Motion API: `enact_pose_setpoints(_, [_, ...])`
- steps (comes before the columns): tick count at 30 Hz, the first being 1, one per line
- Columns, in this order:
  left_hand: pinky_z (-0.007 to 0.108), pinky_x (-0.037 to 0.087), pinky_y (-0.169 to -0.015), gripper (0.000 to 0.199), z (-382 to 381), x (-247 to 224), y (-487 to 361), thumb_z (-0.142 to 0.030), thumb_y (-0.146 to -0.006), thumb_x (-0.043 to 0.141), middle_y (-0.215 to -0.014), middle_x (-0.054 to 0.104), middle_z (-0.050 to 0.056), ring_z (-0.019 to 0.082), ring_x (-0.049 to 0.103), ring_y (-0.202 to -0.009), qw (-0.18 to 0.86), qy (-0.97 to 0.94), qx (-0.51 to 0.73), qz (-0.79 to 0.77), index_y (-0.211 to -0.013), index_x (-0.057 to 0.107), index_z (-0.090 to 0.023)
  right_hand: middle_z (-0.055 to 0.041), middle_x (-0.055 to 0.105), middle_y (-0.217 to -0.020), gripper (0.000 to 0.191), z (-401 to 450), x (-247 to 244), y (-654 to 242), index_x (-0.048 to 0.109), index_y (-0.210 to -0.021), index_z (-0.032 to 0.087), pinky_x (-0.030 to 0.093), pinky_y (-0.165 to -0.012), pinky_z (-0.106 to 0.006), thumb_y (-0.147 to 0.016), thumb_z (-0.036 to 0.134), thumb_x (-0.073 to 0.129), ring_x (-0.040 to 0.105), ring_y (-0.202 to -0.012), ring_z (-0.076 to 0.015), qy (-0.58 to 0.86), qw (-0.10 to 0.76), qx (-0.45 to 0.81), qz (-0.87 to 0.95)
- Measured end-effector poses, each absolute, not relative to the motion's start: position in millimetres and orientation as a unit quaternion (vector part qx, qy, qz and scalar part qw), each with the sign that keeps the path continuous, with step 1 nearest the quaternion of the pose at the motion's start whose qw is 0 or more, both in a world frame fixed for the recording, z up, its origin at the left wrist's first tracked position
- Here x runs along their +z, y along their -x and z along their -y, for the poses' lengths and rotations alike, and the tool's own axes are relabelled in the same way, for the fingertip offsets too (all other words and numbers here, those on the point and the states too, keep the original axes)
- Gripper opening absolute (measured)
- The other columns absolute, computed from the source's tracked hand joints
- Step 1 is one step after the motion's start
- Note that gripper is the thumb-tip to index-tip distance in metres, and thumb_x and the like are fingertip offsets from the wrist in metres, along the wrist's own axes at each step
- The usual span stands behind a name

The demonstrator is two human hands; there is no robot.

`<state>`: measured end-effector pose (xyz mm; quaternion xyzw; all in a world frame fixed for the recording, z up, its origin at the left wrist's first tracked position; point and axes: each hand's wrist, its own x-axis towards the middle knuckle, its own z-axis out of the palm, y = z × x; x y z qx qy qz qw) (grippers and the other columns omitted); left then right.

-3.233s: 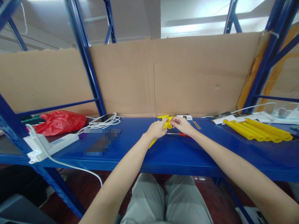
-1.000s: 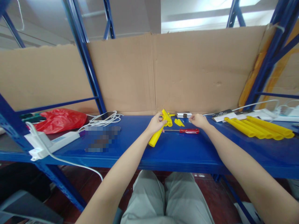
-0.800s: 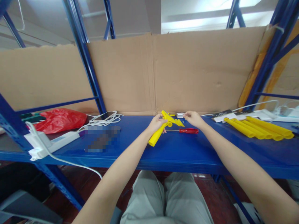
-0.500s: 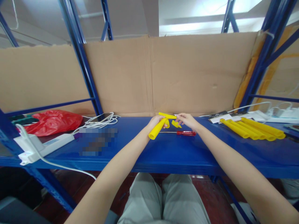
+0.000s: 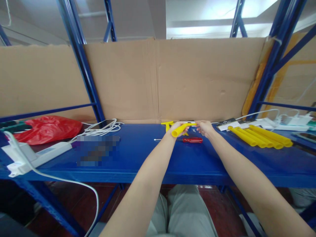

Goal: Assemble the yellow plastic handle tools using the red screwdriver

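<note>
A yellow tube (image 5: pixel 180 130) is in my left hand (image 5: pixel 174 127), its round open end toward me and its narrower end pointing right. The fingers of my right hand (image 5: pixel 205 127) are pinched together by that narrow end; what lies between them is too small to make out. Behind my left hand a yellow T-shaped piece (image 5: pixel 168 124) shows, partly hidden by the hand. Below both hands a screwdriver (image 5: pixel 193 140) with a red handle lies on the blue shelf, its shaft partly covered by my left forearm. Tiny parts (image 5: pixel 194 130) sit between the hands.
Several yellow tubes (image 5: pixel 261 136) lie in a row at the right, by a black-and-white package (image 5: pixel 225 125). At the left are a red plastic bag (image 5: pixel 54 129), coiled white cable (image 5: pixel 106 129) and a white power strip (image 5: pixel 46 158). Cardboard (image 5: pixel 197 79) stands along the back.
My left hand has shifted right with the yellow tube, now held flatter. My right hand has moved slightly right. The T-shaped piece now shows left of my left hand. The view has shifted slightly.
</note>
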<state>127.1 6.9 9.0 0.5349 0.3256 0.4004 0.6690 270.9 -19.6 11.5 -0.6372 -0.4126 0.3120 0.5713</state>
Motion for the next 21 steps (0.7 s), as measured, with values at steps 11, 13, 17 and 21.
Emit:
enact_pose_setpoints(11, [0.012,0.047,-0.046,0.019,-7.6,12.7,-125.5,-0.014,-0.09,0.042,-0.058,0.058,0.002,0.006,0.054,-0.045,0.718,-0.454,0.401,-0.341,-0.099,0.058,-0.009,-0.0085,0.067,-0.072,0.02,17.5,7.1,-278.2,0.064,-0.093,0.008,0.031,-0.037,-0.017,-0.083,0.014,0.048,0.043,-0.039,-0.0052,0.692,0.506,0.263,0.443])
enact_pose_setpoints(13, [0.013,0.047,-0.045,0.022,-5.9,20.1,-115.7,-0.015,-0.09,0.041,-0.059,0.059,0.002,0.006,0.053,-0.044,0.667,-0.493,0.409,-0.38,-0.103,0.058,-0.009,-0.0089,0.068,-0.07,0.02,16.2,5.4,-284.1,0.066,-0.087,0.007,0.032,-0.037,-0.018,-0.08,0.012,0.048,0.045,-0.04,-0.0062,0.713,0.441,0.218,0.5])
enact_pose_setpoints(17, [0.02,0.05,-0.048,0.032,-2.5,36.0,-88.9,-0.015,-0.086,0.044,-0.08,0.068,0.008,0.01,0.059,-0.048,0.484,-0.617,0.43,-0.448,-0.116,0.054,-0.011,-0.0075,0.065,-0.058,0.018,16.3,7.1,-297.6,0.067,-0.064,0.011,0.041,-0.047,-0.019,-0.074,0.009,0.052,0.056,-0.049,-0.0118,0.734,0.266,0.106,0.615])
enact_pose_setpoints(21, [0.024,0.054,-0.057,0.049,-0.4,43.3,-56.0,-0.009,-0.081,0.052,-0.108,0.067,0.011,0.012,0.066,-0.063,0.314,-0.708,0.452,-0.443,-0.129,0.046,-0.013,-0.0097,0.065,-0.057,0.023,23.4,17.9,-302.0,0.064,-0.053,0.012,0.044,-0.054,-0.022,-0.072,0.008,0.051,0.061,-0.057,-0.016,0.73,0.139,0.055,0.667])
